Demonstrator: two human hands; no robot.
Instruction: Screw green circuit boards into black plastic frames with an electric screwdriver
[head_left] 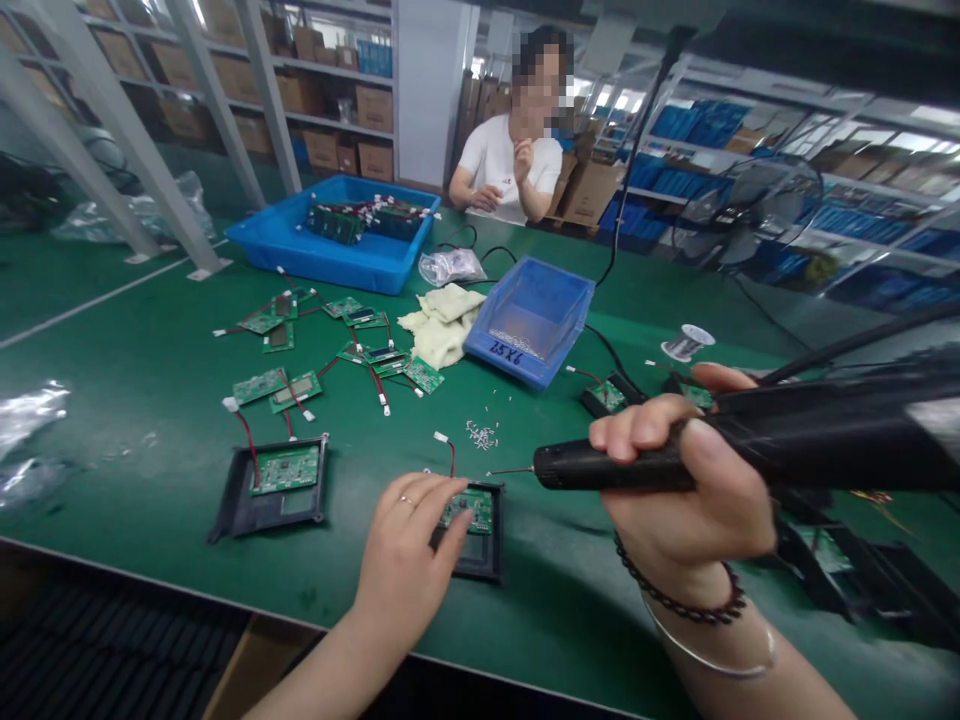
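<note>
Under left fingers (436, 497): circuit board (481, 511) inside black case (499, 545).

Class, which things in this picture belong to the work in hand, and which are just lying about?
Seemingly in the job:
black power screwdriver, in the right hand
black frame and its green circuit board, at the left hand
loose screws beyond them

Apparently just lying about:
pale yellow cloth
filled plastic bag
crumpled clear plastic, far left
</note>
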